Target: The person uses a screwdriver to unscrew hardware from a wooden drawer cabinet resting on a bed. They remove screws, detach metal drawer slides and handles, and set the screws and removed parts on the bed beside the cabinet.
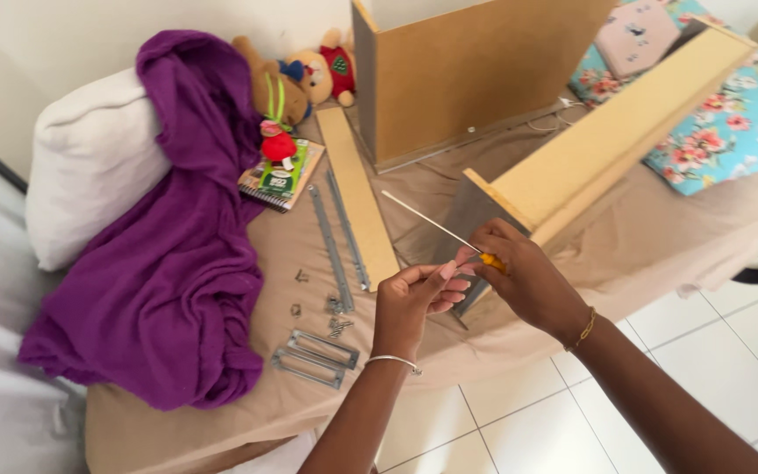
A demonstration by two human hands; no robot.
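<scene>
Right hand (519,268) is closed around the yellow handle of a screwdriver (436,226), whose thin shaft slants up and to the left over the bed (221,430). Left hand (414,297) sits just beside it, fingers curled loosely with the fingertips meeting the right hand near the handle; whether it pinches anything cannot be told. Both hands hover at the near corner of a wooden drawer frame (572,167) lying on the tan sheet, and that corner sits right behind the fingers. A narrow wooden board (357,193) lies to the left of the hands, with metal slide rails (335,241) beside it. Nearer the edge lie metal brackets (313,358) and loose screws (338,326). Farther left are a purple blanket (177,254), a white pillow (89,158), a spiral notebook (281,180) and stuffed toys (300,79). A floral cushion (730,132) lies beyond the frame.
</scene>
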